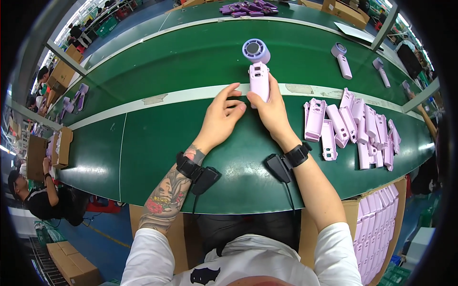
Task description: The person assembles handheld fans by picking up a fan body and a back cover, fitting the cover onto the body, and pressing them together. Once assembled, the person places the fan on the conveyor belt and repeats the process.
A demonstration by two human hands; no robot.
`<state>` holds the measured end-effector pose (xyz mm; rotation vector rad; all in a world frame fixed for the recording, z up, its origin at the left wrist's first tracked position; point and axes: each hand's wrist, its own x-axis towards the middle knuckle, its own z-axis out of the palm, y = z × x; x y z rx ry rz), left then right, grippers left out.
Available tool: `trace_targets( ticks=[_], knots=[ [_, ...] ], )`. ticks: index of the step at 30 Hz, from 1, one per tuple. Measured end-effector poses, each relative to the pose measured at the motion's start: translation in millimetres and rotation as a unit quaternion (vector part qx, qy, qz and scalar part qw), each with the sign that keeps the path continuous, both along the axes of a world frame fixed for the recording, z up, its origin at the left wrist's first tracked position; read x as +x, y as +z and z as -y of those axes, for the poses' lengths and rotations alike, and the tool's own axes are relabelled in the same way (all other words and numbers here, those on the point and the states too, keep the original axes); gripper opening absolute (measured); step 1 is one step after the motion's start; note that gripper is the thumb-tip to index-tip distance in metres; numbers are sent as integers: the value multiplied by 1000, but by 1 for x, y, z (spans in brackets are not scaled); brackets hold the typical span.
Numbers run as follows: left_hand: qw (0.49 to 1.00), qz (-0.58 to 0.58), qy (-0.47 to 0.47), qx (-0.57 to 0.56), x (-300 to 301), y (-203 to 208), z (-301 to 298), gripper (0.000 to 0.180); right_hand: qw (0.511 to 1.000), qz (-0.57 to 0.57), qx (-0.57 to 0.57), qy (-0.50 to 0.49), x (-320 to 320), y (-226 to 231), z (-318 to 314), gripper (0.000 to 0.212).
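My right hand (273,108) grips a handheld fan by its pale pink handle (259,81), thumb across the lower part. The fan's round lilac head (256,51), dark at its centre, points up and away over the green table. Two small dark openings show near the top of the handle. My left hand (220,117) is just left of the handle, fingers loosely curled and apart, holding nothing. To the right of my right hand lies a loose pile of pink handle shells (338,125), some with their hollow side up.
A pale strip (191,95) divides the green table from a green conveyor belt (191,57). Two fans (344,66) lie on the belt at right, purple parts (248,8) beyond. An open carton (353,209) of pink shells stands lower right. Another person (43,195) sits at left.
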<state>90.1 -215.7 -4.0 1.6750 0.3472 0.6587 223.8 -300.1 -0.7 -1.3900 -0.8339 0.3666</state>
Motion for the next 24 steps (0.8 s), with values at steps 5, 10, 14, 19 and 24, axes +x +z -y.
trace_targets(
  ticks=[5,10,14,19,24],
  knots=[
    [995,13,32,-91,-1,1,-2,45,946,-266,36,185,4,17,11,50],
    [996,1,31,-84,-1,2,1,37,862,-415,74,281,24,21,18,44],
    [997,-5,24,-72,0,2,0,34,862,-431,84,255,28,25,16,41],
    [998,-22,17,-54,0,3,1,33,988,-145,-61,-2,20,12,7,46],
    [998,-22,17,-55,-2,2,-1,32,992,-81,-73,-58,18,16,7,56]
  ],
)
